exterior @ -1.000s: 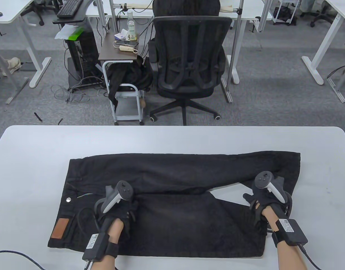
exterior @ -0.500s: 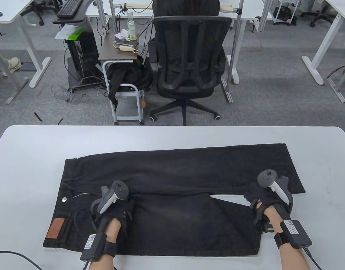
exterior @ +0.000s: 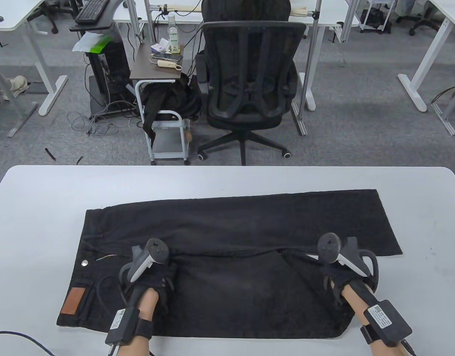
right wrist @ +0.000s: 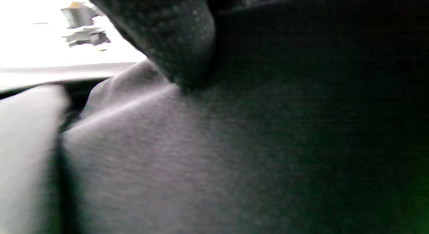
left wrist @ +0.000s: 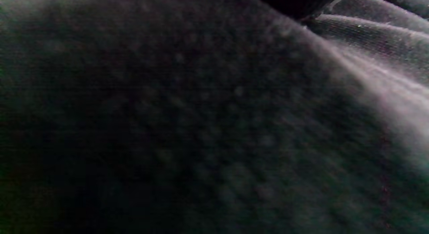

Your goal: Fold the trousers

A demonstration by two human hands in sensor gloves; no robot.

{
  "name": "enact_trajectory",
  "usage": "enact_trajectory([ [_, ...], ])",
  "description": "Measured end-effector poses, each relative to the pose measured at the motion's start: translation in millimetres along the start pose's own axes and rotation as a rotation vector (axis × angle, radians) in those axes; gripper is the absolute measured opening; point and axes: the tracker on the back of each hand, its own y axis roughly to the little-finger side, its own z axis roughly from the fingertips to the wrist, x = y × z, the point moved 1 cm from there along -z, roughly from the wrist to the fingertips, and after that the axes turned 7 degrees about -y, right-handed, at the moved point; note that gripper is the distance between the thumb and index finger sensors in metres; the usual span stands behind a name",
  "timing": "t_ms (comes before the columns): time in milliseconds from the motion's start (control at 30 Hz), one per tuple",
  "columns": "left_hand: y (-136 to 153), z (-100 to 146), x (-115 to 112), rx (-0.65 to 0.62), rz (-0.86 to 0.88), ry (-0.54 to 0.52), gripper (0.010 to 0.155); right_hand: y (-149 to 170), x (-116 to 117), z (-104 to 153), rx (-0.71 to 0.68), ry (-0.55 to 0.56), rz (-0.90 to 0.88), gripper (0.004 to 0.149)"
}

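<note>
Black trousers (exterior: 231, 222) lie flat on the white table (exterior: 46, 207), waist to the left, with a brown patch (exterior: 72, 301) and a metal button (exterior: 85, 263). Both legs run to the right, side by side and touching. My left hand (exterior: 159, 276) rests on the trousers near the crotch, its fingers hidden under the tracker. My right hand (exterior: 329, 274) is on the near leg close to its hem and inner edge and holds the fabric. In the right wrist view a gloved finger (right wrist: 181, 36) presses against a raised fold of the cloth (right wrist: 234, 143). The left wrist view shows only dark cloth (left wrist: 167, 110).
A black office chair (exterior: 249, 85) stands beyond the table's far edge. A black cable (exterior: 20, 335) runs over the near left corner of the table. Bare table surrounds the trousers on all sides.
The far leg was drawn straight out to the right. My right hand then moved left onto the near leg, which spread up against the far leg, closing the white gap. The waist shifted slightly left.
</note>
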Motion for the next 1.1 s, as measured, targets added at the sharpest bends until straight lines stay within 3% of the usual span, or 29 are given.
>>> enact_trajectory([
  [133,0,-1,-1,0.003,-0.002,0.002,0.071,40,-22,15,0.217,0.101,0.005,0.047],
  [200,0,-1,-1,0.002,0.000,0.003,0.072,39,-23,26,0.122,0.090,-0.069,0.047],
  [333,0,-1,-1,0.001,0.001,0.005,0.071,10,-8,44,-0.260,-0.186,-0.359,0.051],
  [400,1,-2,-1,0.000,0.004,0.005,0.072,5,-4,47,-0.233,-0.239,-0.409,0.052],
  [467,0,-2,-1,0.000,0.003,0.006,0.071,6,4,39,-0.136,-0.197,-0.284,0.058],
  [533,0,-2,-2,0.000,0.003,0.008,0.071,6,21,29,-0.042,-0.224,-0.182,0.068],
  [667,0,-2,-2,0.001,0.003,0.010,0.071,-9,53,16,-0.083,-0.326,-0.208,0.080],
  [733,0,-3,-2,0.000,0.004,0.011,0.072,-20,65,12,-0.038,-0.280,-0.215,0.082],
  [800,0,-2,-2,0.000,0.004,0.012,0.071,-27,65,9,-0.034,-0.203,-0.090,0.079],
  [867,1,-3,-2,0.000,0.007,0.012,0.071,-29,62,8,-0.057,-0.185,-0.075,0.073],
  [967,1,-3,-2,-0.001,0.011,0.014,0.072,-15,41,13,-0.070,-0.090,-0.194,0.063],
  [1100,1,-3,-3,-0.002,0.012,0.013,0.072,38,1,18,0.069,0.021,-0.214,0.062],
])
